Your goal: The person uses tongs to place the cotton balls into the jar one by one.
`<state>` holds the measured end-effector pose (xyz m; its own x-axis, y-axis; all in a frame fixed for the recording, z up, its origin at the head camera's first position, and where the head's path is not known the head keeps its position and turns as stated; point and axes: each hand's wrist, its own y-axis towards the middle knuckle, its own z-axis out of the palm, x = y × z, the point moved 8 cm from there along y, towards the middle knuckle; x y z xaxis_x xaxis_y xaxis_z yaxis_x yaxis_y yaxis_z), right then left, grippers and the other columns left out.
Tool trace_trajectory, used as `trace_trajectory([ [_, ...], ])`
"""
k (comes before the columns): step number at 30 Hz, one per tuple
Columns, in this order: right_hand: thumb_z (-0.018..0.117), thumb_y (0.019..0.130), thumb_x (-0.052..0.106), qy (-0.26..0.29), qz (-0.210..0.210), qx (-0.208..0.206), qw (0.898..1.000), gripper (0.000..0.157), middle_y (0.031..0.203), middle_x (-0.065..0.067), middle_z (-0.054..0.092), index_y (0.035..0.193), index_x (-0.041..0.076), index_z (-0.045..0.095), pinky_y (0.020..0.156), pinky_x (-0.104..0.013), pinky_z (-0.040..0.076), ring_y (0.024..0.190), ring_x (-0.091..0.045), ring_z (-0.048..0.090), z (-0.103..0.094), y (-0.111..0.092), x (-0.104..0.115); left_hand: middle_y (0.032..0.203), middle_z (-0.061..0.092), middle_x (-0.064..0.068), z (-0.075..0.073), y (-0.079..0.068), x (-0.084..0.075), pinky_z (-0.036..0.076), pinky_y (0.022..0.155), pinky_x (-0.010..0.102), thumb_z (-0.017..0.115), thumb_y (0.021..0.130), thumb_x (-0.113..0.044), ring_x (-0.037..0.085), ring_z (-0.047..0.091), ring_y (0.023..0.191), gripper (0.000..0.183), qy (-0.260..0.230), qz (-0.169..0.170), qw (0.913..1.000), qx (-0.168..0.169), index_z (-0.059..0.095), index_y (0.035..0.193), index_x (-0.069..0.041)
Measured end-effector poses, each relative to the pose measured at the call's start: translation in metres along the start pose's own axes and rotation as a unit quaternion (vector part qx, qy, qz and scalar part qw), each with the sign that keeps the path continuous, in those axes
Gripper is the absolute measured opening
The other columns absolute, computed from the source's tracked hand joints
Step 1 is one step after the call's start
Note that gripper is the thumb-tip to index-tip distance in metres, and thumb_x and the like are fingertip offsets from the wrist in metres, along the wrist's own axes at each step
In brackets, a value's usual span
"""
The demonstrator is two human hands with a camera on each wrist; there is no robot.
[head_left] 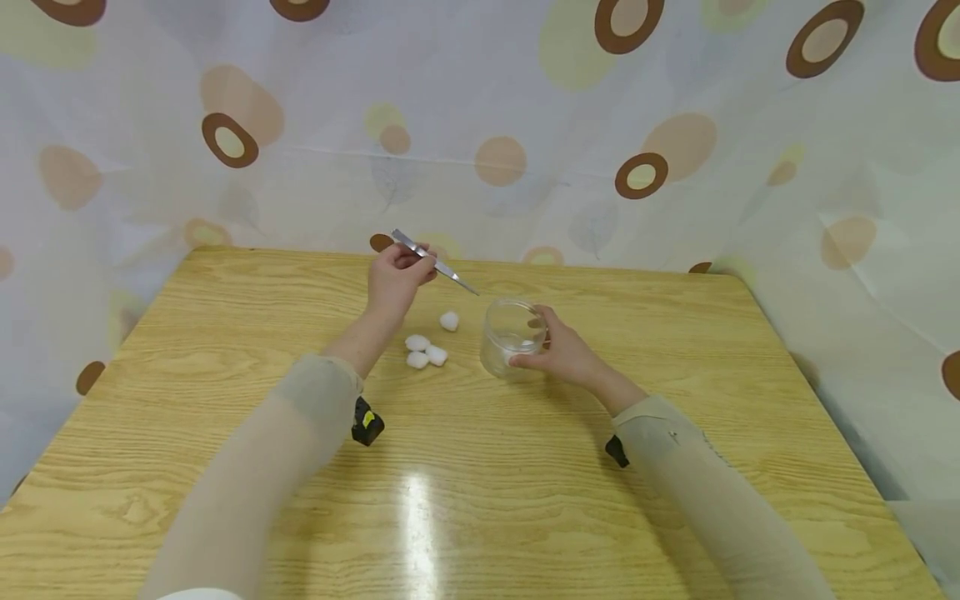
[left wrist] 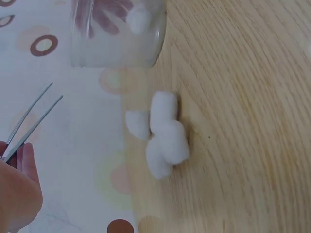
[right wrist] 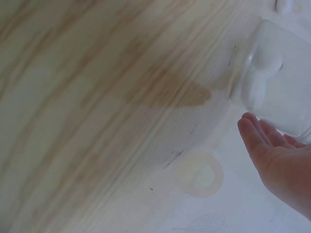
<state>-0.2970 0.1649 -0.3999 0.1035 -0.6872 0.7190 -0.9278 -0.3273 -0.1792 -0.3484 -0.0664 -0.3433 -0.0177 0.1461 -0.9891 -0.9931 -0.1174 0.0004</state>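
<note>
White cotton balls point(head_left: 437, 356), four of them, lie left of the glass jar point(head_left: 493, 357) your right hand point(head_left: 566, 354) grips by its right side, nearer your left hand point(head_left: 400, 280), which pinches tweezers point(head_left: 450, 273) slanting lengthwise down toward the jar, parted tips near its rim, not touching.

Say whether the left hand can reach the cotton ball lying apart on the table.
Likely yes: the left hand holds tweezers near that cotton ball, with nothing visible between them.
</note>
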Motion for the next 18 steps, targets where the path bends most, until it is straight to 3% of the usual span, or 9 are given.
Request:
trace_trajectory([
  [5, 0.074, 0.081, 0.032, -0.002, 0.001, 0.0, 1.0, 0.092, 0.144, -0.021, 0.037, 0.147, 0.007, 0.015, 0.109, -0.047, 0.039, 0.124, -0.038, 0.045, 0.001, 0.001, -0.003, 0.111, 0.062, 0.025, -0.016, 0.004, 0.008, 0.058, 0.076, 0.018, 0.06, 0.086, 0.001, 0.001, 0.061, 0.077, 0.029, 0.019, 0.001, 0.9995, -0.026, 0.056, 0.114, 0.011],
  [10, 0.074, 0.08, 0.033, 0.001, -0.001, -0.002, 1.0, 0.093, 0.143, -0.021, 0.038, 0.147, 0.007, 0.015, 0.108, -0.047, 0.04, 0.123, -0.037, 0.045, 0.001, 0.002, -0.005, 0.1, 0.064, 0.012, -0.027, 0.006, 0.017, 0.057, 0.077, 0.018, 0.061, 0.087, -0.003, 0.002, 0.059, 0.079, 0.028, 0.058, 0.005, 0.9977, -0.034, 0.059, 0.113, 0.008],
  [13, 0.074, 0.08, 0.033, 0.002, -0.001, -0.001, 1.0, 0.093, 0.143, -0.021, 0.037, 0.147, 0.007, 0.015, 0.108, -0.047, 0.04, 0.121, -0.037, 0.046, 0.001, 0.002, -0.005, 0.096, 0.062, 0.007, -0.029, 0.007, 0.022, 0.056, 0.078, 0.018, 0.061, 0.087, -0.007, 0.004, 0.058, 0.08, 0.026, 0.098, 0.012, 0.9947, -0.028, 0.061, 0.111, 0.004],
  [18, 0.074, 0.08, 0.033, 0.005, 0.0, 0.001, 1.0, 0.094, 0.144, -0.02, 0.037, 0.148, 0.007, 0.014, 0.108, -0.048, 0.04, 0.122, -0.036, 0.045, 0.001, 0.002, -0.005, 0.103, 0.065, 0.016, -0.026, 0.005, 0.029, 0.054, 0.078, 0.018, 0.062, 0.088, -0.009, 0.015, 0.06, 0.087, 0.025, 0.159, 0.03, 0.9868, -0.005, 0.062, 0.109, 0.003],
])
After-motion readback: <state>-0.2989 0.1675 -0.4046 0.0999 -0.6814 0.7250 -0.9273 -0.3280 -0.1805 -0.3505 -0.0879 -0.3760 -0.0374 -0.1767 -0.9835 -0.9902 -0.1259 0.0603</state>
